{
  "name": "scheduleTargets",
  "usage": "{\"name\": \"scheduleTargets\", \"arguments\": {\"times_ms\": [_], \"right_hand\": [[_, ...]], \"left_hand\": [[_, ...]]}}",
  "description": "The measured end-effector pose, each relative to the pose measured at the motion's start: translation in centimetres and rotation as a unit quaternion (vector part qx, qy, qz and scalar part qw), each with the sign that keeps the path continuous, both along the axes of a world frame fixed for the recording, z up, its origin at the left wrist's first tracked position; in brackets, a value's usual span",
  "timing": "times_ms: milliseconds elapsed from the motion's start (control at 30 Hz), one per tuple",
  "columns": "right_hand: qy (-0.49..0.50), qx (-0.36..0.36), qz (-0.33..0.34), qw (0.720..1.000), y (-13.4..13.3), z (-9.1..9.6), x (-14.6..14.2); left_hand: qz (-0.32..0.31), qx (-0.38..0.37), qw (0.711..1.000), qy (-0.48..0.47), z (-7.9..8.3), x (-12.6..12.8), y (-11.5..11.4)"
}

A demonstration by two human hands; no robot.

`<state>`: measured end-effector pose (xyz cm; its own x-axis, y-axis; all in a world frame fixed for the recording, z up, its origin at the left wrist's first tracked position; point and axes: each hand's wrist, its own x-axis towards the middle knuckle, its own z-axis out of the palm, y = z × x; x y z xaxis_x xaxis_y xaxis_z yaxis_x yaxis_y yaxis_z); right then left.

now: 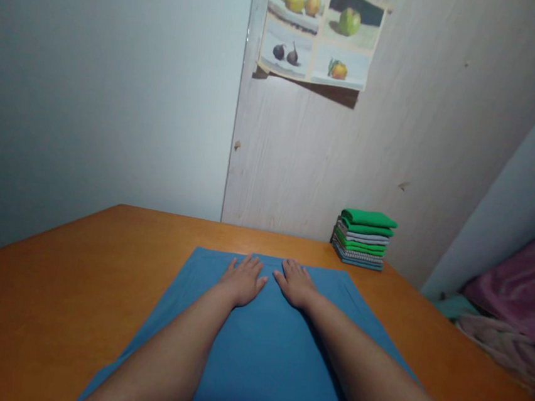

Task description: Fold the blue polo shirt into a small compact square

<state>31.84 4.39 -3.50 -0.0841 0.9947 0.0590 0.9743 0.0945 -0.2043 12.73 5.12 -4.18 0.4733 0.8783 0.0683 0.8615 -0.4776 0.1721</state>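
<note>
- Blue cloth (262, 351): laid out on the orange-brown worktop (66, 276), spread mostly flat, far edge short of the worktop's back edge; near end runs out of view at the bottom.
- Left hand (242, 281): palm down on the cloth near its far edge, left of centre. Fingers extended and slightly spread, thumb out toward the other hand; nothing gripped.
- Right hand (296, 285): likewise palm down near the far edge, right of centre. Fingers extended, slightly apart, thumb pointing inward; nothing gripped.
- Hands close together, not touching; strip of cloth visible between the thumbs. Both forearms reach forward over the cloth.
- Stack of folded cloths (365, 240): at the back right of the worktop, apart from the blue cloth. Green pieces on top; grey, green, patterned and bluish layers below.
- Fruit poster (317, 48): on the pale panel behind, four pictures, lower edge lifted off the surface.
- Pink fabric (518, 291): far right, beyond the worktop; details dim.
</note>
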Motion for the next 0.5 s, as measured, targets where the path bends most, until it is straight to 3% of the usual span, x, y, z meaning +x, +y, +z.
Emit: {"name": "scheduleTargets", "arguments": {"times_ms": [133, 333, 500], "right_hand": [[0.01, -0.033, -0.007, 0.999, 0.2, -1.2, 0.4], [0.027, -0.044, 0.008, 0.999, 0.2, -0.7, 1.0], [0.015, -0.034, -0.014, 0.999, -0.8, -0.9, 3.8]], "left_hand": [[0.018, 0.011, 1.0, -0.001, -0.3, -0.1, 0.2], [0.051, 0.01, 0.999, 0.016, -0.4, -0.1, 0.5], [0.052, 0.009, 0.998, 0.023, -0.5, -0.1, 0.8]]}}
